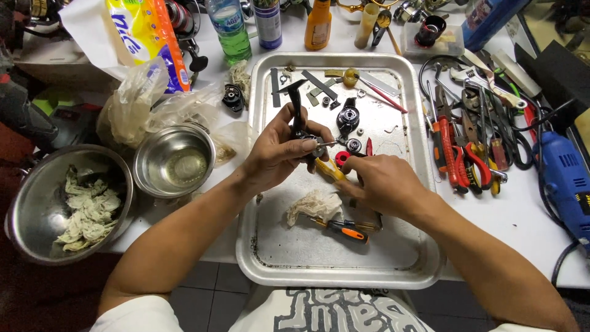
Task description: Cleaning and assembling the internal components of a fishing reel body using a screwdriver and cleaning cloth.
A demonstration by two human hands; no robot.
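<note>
A rectangular metal tray (270, 246) sits mid-table; over it the left hand (279, 150) grips a small black reel part (299, 126), with the right hand (381, 184) just right of it on a yellow-handled tool (330, 169). In the tray, a crumpled white rag (313, 204) lies nearer, an orange-and-black screwdriver (344, 230) nearer still. Left of the tray stand a small steel bowl (174, 161) and, farther left, a large steel bowl of wadded rags (61, 203); right of it lies a row of red-handled pliers and wrenches (470, 147), plastic bottles (230, 27) at the far edge.
</note>
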